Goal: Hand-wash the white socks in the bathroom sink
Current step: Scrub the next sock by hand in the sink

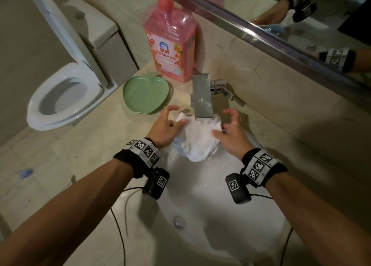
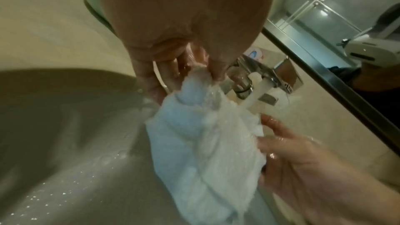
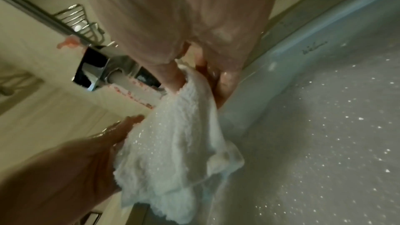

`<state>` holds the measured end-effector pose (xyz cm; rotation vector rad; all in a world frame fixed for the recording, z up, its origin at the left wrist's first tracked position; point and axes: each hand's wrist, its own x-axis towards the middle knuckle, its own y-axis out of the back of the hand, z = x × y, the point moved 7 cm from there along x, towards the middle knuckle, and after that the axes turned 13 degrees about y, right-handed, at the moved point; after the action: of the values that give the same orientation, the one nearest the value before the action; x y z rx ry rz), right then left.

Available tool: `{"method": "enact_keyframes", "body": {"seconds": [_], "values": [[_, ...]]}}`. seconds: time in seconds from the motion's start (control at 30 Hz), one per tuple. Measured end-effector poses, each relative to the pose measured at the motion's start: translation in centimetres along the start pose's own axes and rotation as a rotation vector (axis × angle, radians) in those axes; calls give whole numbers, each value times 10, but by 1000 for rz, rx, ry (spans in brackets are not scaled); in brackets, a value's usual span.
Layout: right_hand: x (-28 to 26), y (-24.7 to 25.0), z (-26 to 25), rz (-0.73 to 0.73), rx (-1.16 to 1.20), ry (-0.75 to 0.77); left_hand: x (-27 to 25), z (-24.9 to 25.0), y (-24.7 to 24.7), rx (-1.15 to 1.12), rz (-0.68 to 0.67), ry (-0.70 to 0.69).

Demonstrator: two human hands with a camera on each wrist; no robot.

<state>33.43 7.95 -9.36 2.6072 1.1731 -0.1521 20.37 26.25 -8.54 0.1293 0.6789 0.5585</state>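
Right now our left hand (image 1: 163, 125) pinches the top left edge of the white socks (image 1: 197, 141) between thumb and fingers, and our right hand (image 1: 230, 132) pinches the opposite edge, spare fingers loosely curled. We're holding the bundle spread under the tap (image 1: 201, 97), water running onto it, above the sink (image 1: 200, 225). Soaked, the cloth should be limp, heavy and a bit slippery, so we judge the edges the best hold.
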Motion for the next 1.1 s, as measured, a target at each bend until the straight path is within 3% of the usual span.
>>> {"method": "enact_keyframes", "body": {"seconds": [0.13,0.27,0.43,0.5,0.67,0.73,0.83,0.9,1.0,1.1], "values": [[2,-15,-19,-72,-218,176,-5,5,6,92,-97,-29],[1,-33,-14,-196,-208,107,-12,12,12,335,-55,-85],[8,-46,-12,-305,-804,197,-19,25,10,497,50,-120],[12,-43,-21,-291,-886,280,-16,23,2,679,44,-113],[16,-45,-38,-344,-814,366,-6,21,-17,901,70,-74],[17,-37,-42,-285,-791,380,1,21,-34,919,-36,-70],[17,-23,-45,-165,-762,414,10,18,-55,727,-213,-2],[16,-16,-46,-157,-664,385,12,21,-68,750,-260,-65],[15,-9,-31,-251,-436,244,17,28,-73,902,-166,-161],[14,3,-18,-221,-216,109,18,34,-74,922,-87,-215]]}}
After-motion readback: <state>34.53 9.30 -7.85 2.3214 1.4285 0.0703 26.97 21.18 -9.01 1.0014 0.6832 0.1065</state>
